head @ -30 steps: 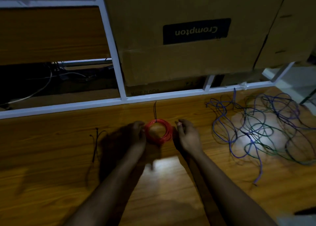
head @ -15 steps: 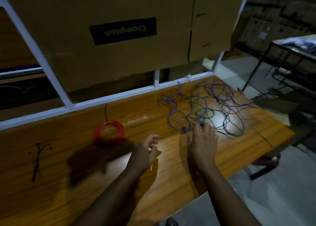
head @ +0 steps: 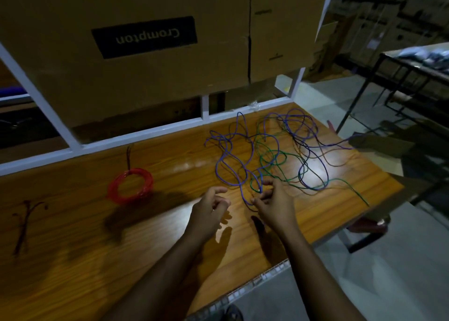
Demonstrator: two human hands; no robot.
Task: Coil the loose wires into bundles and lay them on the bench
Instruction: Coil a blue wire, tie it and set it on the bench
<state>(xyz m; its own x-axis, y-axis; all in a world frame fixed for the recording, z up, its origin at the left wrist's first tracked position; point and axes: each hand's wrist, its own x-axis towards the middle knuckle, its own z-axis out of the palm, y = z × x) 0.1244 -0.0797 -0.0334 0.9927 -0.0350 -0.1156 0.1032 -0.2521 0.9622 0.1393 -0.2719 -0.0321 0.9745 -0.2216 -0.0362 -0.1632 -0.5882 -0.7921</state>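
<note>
A red wire coil [head: 130, 186] lies flat on the wooden bench [head: 73, 247], left of both hands. A loose tangle of blue, green and dark wires [head: 272, 155] spreads over the right part of the bench. My right hand [head: 273, 205] is at the tangle's near edge and pinches a blue wire loop between thumb and fingers. My left hand [head: 210, 211] hovers just left of it with fingers loosely curled and holds nothing.
A short dark tie [head: 24, 221] lies at the bench's far left. A large cardboard box [head: 145, 53] stands behind a white frame [head: 136, 136] at the back. The bench's right edge [head: 379, 204] drops to the floor; a dark metal table [head: 413, 68] stands beyond.
Both hands left the red coil on the bench and moved right to the tangle. My right hand took hold of a blue wire. The view swung to the right.
</note>
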